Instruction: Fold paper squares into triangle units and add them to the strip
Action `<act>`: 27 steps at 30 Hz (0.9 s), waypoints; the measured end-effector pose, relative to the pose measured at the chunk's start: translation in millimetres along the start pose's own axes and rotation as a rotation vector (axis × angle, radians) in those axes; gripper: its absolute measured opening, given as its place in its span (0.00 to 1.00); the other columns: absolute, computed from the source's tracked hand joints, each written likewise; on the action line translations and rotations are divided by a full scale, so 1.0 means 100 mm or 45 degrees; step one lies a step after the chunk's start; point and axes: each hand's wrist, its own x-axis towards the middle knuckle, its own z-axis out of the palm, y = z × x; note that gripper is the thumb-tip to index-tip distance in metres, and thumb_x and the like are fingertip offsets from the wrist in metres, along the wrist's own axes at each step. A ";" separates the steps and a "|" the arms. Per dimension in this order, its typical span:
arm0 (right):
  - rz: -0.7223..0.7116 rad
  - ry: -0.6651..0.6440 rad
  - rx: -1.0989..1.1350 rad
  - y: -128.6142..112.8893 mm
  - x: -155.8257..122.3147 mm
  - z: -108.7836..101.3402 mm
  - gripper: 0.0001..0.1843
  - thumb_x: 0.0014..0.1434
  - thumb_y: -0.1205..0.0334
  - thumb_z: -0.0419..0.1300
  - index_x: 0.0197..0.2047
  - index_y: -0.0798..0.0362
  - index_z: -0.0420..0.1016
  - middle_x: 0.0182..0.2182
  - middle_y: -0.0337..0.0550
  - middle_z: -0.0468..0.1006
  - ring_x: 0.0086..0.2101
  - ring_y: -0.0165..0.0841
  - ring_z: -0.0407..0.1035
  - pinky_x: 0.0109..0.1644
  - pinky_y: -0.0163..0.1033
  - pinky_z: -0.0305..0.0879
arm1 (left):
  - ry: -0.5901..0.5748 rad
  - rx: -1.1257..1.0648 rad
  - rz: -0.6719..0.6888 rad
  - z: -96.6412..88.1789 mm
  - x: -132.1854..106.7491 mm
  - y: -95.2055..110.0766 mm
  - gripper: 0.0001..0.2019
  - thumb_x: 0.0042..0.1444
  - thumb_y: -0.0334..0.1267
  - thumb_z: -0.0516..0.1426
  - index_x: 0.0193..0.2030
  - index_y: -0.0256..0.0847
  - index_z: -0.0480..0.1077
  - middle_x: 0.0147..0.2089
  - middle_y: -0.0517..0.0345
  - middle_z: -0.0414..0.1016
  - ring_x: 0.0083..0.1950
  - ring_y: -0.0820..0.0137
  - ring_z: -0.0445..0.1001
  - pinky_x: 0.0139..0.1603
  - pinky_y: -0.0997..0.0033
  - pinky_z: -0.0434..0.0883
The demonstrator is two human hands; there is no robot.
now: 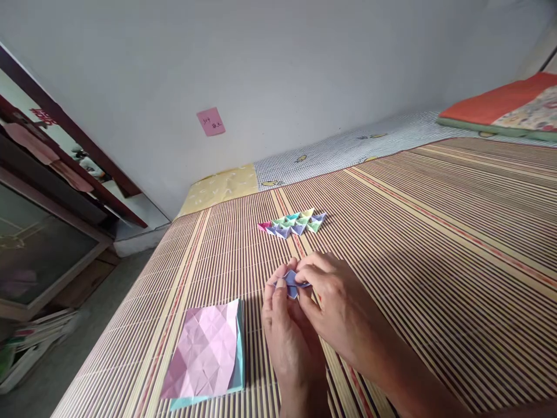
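Observation:
Between my two hands is a small piece of folded blue paper [291, 277], with pointed flaps showing. My left hand [282, 319] grips it from the left, thumb pressed on top. From the right, my right hand [324, 287] pinches its edge with thumb and forefinger. Beyond my hands, several small folded paper boats [289, 222] in pink, green, blue, teal and yellow stand close together in rows. Left of my hands lies a creased pink paper sheet [204, 348] on top of teal paper [238, 371].
A striped bamboo mat [413, 244] covers the bed under my hands. Patterned cloth [300, 165] runs along the wall. Folded orange and floral bedding [500, 104] lies at the far right. A pink note [211, 122] is stuck on the wall. The bed edge drops to the floor at left.

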 end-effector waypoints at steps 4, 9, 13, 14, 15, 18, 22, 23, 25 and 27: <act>0.016 0.023 -0.055 0.01 -0.01 0.00 0.10 0.57 0.77 0.56 0.31 0.54 0.74 0.37 0.48 0.78 0.39 0.43 0.72 0.42 0.49 0.69 | -0.056 -0.104 -0.111 0.03 0.00 0.02 0.17 0.68 0.48 0.55 0.51 0.36 0.75 0.57 0.41 0.78 0.60 0.55 0.77 0.63 0.57 0.70; -0.015 0.033 -0.052 0.02 0.01 -0.03 0.09 0.57 0.76 0.56 0.32 0.54 0.74 0.38 0.48 0.78 0.39 0.42 0.72 0.44 0.48 0.69 | 0.059 -0.226 -0.245 0.05 0.02 0.06 0.21 0.69 0.54 0.52 0.49 0.37 0.74 0.58 0.37 0.78 0.59 0.52 0.79 0.62 0.50 0.73; -0.022 0.010 0.015 0.06 0.03 -0.09 0.11 0.57 0.77 0.55 0.35 0.53 0.75 0.38 0.46 0.78 0.39 0.39 0.72 0.43 0.45 0.68 | 0.101 -0.281 -0.243 0.02 0.08 0.06 0.18 0.72 0.49 0.49 0.48 0.37 0.73 0.60 0.38 0.77 0.60 0.55 0.79 0.62 0.54 0.74; -0.013 0.008 0.042 0.08 0.03 -0.11 0.12 0.58 0.77 0.55 0.36 0.53 0.75 0.38 0.46 0.78 0.38 0.39 0.72 0.43 0.44 0.68 | 0.123 -0.271 -0.232 0.01 0.10 0.06 0.18 0.72 0.47 0.48 0.48 0.37 0.73 0.60 0.38 0.78 0.60 0.56 0.79 0.61 0.56 0.74; 0.004 0.000 0.065 0.11 0.03 -0.12 0.12 0.59 0.76 0.55 0.36 0.53 0.75 0.38 0.45 0.78 0.37 0.38 0.73 0.41 0.42 0.67 | 0.141 -0.255 -0.226 0.00 0.11 0.05 0.17 0.73 0.45 0.48 0.48 0.36 0.73 0.60 0.38 0.78 0.59 0.57 0.79 0.61 0.57 0.75; 0.098 -0.042 0.067 0.17 0.03 -0.14 0.09 0.63 0.71 0.56 0.34 0.51 0.74 0.31 0.41 0.76 0.30 0.35 0.71 0.34 0.39 0.64 | 0.154 -0.227 -0.216 0.00 0.14 0.04 0.15 0.72 0.39 0.49 0.52 0.34 0.73 0.59 0.36 0.78 0.59 0.57 0.80 0.59 0.58 0.76; 0.210 -0.164 0.093 0.18 0.04 -0.11 0.08 0.62 0.70 0.59 0.31 0.50 0.71 0.28 0.38 0.76 0.27 0.32 0.70 0.30 0.36 0.62 | 0.144 -0.234 -0.245 0.01 0.13 0.03 0.14 0.71 0.35 0.50 0.56 0.32 0.72 0.59 0.35 0.79 0.57 0.58 0.81 0.55 0.61 0.79; 0.217 -0.182 0.107 0.18 0.04 -0.10 0.09 0.61 0.71 0.60 0.30 0.50 0.71 0.28 0.38 0.76 0.27 0.32 0.71 0.30 0.36 0.62 | 0.149 -0.231 -0.255 0.01 0.13 0.03 0.14 0.71 0.35 0.51 0.55 0.32 0.72 0.58 0.35 0.79 0.56 0.59 0.82 0.54 0.62 0.79; 0.220 -0.205 0.122 0.16 0.04 -0.09 0.09 0.61 0.71 0.60 0.31 0.50 0.71 0.29 0.37 0.77 0.27 0.31 0.71 0.30 0.35 0.62 | 0.163 -0.221 -0.269 0.01 0.12 0.03 0.13 0.71 0.36 0.51 0.54 0.33 0.74 0.57 0.37 0.80 0.54 0.59 0.83 0.51 0.64 0.80; 0.214 -0.214 0.131 0.15 0.04 -0.08 0.10 0.62 0.72 0.59 0.31 0.50 0.72 0.29 0.36 0.78 0.27 0.31 0.71 0.29 0.34 0.62 | 0.159 -0.211 -0.287 0.01 0.12 0.03 0.13 0.71 0.37 0.51 0.51 0.34 0.75 0.56 0.39 0.81 0.51 0.60 0.84 0.50 0.64 0.81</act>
